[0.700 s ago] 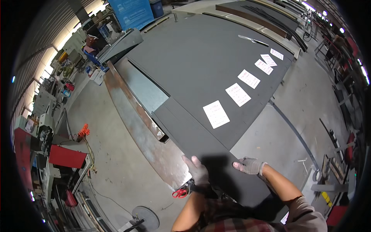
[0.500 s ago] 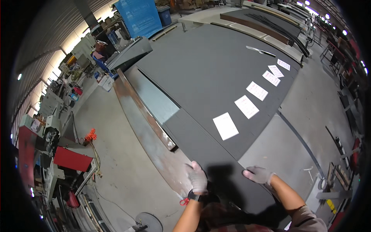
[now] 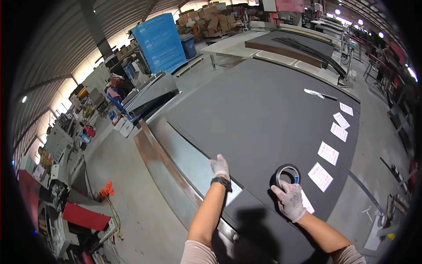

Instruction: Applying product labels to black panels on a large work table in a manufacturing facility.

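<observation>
My gloved right hand (image 3: 290, 202) grips the near rim of a black roll of tape (image 3: 281, 169) with a pale inner ring. The roll is above the dark grey sheet (image 3: 250, 114) on the table; whether it touches cannot be told. Beneath that hand a white paper slip (image 3: 307, 203) is partly covered. My gloved left hand (image 3: 220, 166), with a black watch at the wrist, is at the sheet's left edge, fingers apart. Beside it lies a bare pale metal strip (image 3: 189, 154). Several printed slips, among them a white one (image 3: 320, 177), run along the sheet's right side.
A knife (image 3: 320, 94) lies near the far right corner of the sheet. Along the table's left side runs a brown metal bar (image 3: 165, 156). Orange cord (image 3: 107, 189) and a red machine part (image 3: 85, 216) are at the left. Black strips (image 3: 303, 47) lie on a stack behind.
Both hands have moved forward over the table. The right hand has taken hold of the tape roll; the left has come to the sheet's edge. The view has tilted up.
</observation>
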Available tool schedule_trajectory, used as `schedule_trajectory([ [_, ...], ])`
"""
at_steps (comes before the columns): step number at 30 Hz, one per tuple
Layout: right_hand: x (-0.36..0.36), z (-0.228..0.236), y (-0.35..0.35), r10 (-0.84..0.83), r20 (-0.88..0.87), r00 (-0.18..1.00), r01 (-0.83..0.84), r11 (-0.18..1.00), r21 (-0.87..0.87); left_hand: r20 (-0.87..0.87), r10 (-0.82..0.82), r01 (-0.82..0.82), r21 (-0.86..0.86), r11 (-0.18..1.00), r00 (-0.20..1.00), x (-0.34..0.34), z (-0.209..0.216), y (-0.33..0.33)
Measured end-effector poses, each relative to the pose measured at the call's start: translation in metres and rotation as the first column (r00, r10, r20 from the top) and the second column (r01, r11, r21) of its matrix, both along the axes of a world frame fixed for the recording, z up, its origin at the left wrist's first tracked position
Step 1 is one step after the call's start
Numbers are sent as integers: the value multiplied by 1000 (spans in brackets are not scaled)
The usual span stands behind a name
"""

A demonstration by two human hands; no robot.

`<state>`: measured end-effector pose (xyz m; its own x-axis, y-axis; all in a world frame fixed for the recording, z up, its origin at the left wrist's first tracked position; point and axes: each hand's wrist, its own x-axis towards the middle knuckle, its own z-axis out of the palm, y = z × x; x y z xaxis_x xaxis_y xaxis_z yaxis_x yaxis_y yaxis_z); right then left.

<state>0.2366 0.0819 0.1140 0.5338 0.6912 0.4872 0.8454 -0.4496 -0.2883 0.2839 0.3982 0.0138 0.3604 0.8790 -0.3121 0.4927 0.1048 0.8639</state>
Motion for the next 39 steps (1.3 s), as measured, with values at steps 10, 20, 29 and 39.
schedule_trajectory([
  [10, 13, -34, 23, -38, -94, 995, 19, 979, -202, -86, -24, 43, 231, 972, 996, 59, -13, 275],
  [20, 19, -27, 24, -40, -152, 988, 12, 984, -177, -342, -73, 279, 604, 746, 937, 84, -24, 390],
  [29, 12, -30, 17, -58, -187, 981, 27, 987, -161, 196, -50, 61, -51, 997, 979, 61, -2, 252],
  [39, 36, -9, -11, -146, -40, 988, 150, 915, 374, 208, -279, 250, 154, 956, 937, -86, 85, -50],
])
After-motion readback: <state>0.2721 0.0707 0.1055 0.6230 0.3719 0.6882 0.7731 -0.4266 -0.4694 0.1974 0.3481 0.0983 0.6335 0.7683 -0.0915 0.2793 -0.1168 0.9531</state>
